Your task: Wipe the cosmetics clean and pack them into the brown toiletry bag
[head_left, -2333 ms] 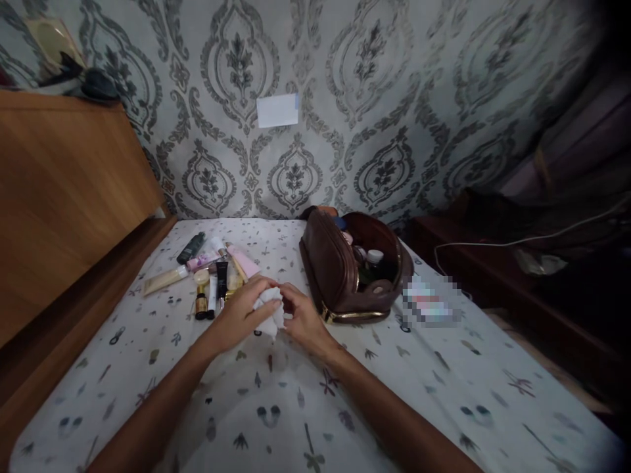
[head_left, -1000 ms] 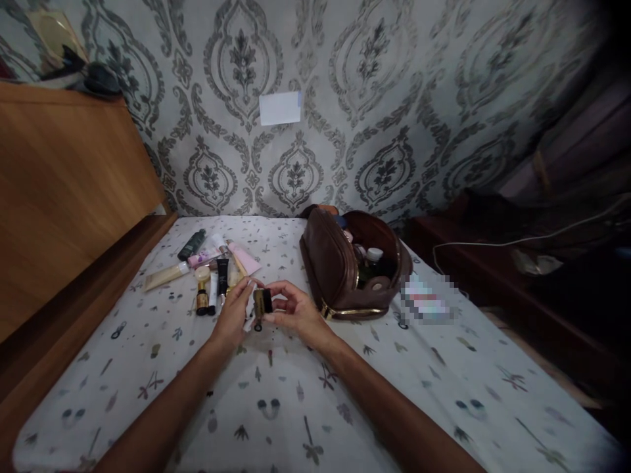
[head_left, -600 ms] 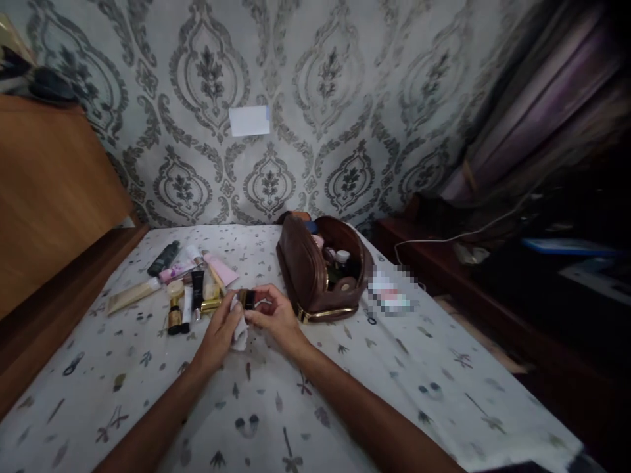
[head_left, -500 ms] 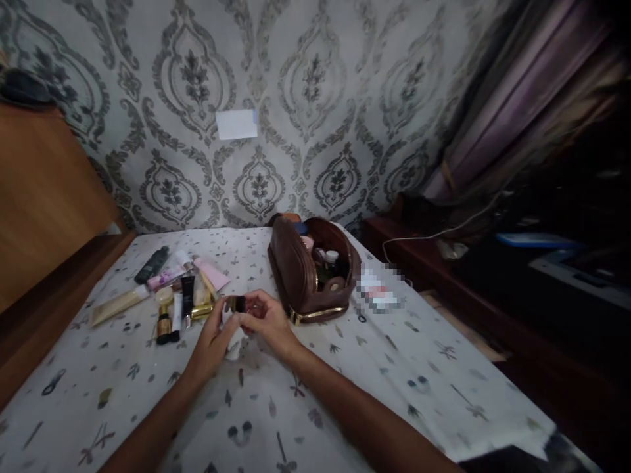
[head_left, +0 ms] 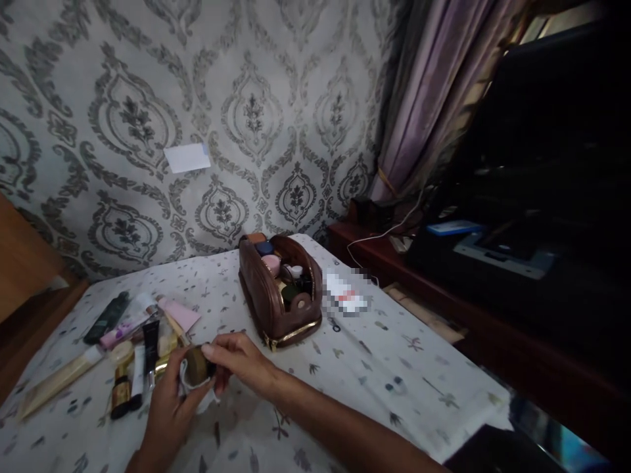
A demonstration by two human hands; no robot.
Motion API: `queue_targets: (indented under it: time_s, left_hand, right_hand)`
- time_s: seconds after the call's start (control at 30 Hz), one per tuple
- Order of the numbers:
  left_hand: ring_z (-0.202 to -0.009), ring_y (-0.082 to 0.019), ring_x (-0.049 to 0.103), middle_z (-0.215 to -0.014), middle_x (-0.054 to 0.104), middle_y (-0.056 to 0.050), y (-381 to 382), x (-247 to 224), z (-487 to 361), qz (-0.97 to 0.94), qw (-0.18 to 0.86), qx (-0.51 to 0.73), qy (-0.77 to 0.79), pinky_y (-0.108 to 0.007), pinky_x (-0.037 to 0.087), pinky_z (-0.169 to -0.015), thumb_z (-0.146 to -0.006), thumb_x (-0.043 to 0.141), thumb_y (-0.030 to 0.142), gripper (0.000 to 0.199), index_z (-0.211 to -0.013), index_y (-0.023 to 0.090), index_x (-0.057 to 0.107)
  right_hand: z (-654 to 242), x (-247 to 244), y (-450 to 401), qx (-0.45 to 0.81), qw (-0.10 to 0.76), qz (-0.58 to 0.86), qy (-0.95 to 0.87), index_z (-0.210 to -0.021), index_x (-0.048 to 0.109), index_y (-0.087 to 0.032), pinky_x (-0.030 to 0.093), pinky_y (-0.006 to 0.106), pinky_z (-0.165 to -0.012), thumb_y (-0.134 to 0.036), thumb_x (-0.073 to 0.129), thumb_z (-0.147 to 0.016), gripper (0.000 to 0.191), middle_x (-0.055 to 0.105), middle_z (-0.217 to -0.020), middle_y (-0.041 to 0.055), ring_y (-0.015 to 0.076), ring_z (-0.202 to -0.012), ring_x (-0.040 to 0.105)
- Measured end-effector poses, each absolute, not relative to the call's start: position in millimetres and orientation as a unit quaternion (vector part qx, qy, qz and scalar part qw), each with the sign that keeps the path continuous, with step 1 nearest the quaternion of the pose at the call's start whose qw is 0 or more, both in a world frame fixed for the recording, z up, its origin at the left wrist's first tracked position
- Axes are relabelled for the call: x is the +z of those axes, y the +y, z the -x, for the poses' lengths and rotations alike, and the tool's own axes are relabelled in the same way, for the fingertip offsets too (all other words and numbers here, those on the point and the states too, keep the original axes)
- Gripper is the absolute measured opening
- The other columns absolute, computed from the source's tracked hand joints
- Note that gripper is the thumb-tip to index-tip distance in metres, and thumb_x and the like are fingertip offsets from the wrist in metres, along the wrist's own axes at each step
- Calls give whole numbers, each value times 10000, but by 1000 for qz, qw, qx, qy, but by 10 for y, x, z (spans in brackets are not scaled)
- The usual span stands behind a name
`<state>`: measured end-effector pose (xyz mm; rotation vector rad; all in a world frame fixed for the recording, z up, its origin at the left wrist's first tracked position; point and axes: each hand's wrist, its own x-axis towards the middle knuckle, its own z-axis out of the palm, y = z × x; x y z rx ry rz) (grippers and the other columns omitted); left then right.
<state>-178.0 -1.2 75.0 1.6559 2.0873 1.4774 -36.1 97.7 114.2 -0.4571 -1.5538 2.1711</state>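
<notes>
A small round jar (head_left: pixel 198 368), dark with a brownish face, is held between both hands above the near left of the table. My left hand (head_left: pixel 170 402) is closed around its left side, with a white tissue (head_left: pixel 207 402) between palm and jar. From the right, my right hand (head_left: pixel 246 364) pinches the jar's dark edge, thumb on top; some of its fingers are hidden behind. Just left of the hands lie a black tube (head_left: pixel 151 341), a white tube (head_left: pixel 139 368) and a gold-and-black bottle (head_left: pixel 120 392). A brown toiletry bag (head_left: pixel 259 299) stands unzipped beyond my right hand, with several jars inside.
Farther left lie a beige tube (head_left: pixel 59 384), a dark green bottle (head_left: pixel 107 318) and a pink tube (head_left: pixel 180 314). A blurred-out white packet (head_left: pixel 348 293) is right of the bag. The patterned cloth (head_left: pixel 374 394) covers the table; a wooden board (head_left: pixel 29 256) stands at left.
My view has swung to the right, so everything sits farther left. The jar has been tilted and now shows its round brownish face. Both hands still hold it.
</notes>
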Motion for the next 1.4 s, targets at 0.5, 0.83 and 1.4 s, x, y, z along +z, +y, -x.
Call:
queue_targets:
  time_s: [0.5, 0.83, 1.4]
  left_hand:
    - [-991, -199, 713, -1123, 735, -56, 99, 1062, 1431, -778, -72, 309, 542, -264, 572, -842, -942, 483, 302, 344, -1269, 233, 565]
    - [-918, -197, 704, -1012, 727, -82, 495, 1298, 759, -831, -48, 255, 492, -282, 568, -747, -956, 408, 215, 289, -1167, 194, 606]
    - [-773, -170, 663, -876, 681, -47, 264, 838, 1198, -803, 27, 187, 565, -243, 495, -692, -878, 492, 187, 115, -952, 168, 579]
  right_hand:
    - [-657, 1533, 1171, 753, 182, 180, -606, -816, 613, -145, 357, 207, -582, -479, 876, -531, 512, 577, -694, -44, 70, -623, 483]
    - [-1152, 1799, 1463, 596, 311, 229, -704, -951, 647, -188, 463, 258, -700, -374, 815, -678, 371, 643, -849, 13, 137, -765, 574]
    - [-638, 1326, 1253, 510, 279, 227, -781, -955, 688, -221, 546, 293, -688, -320, 738, -719, 260, 692, -824, 25, 182, -751, 648]
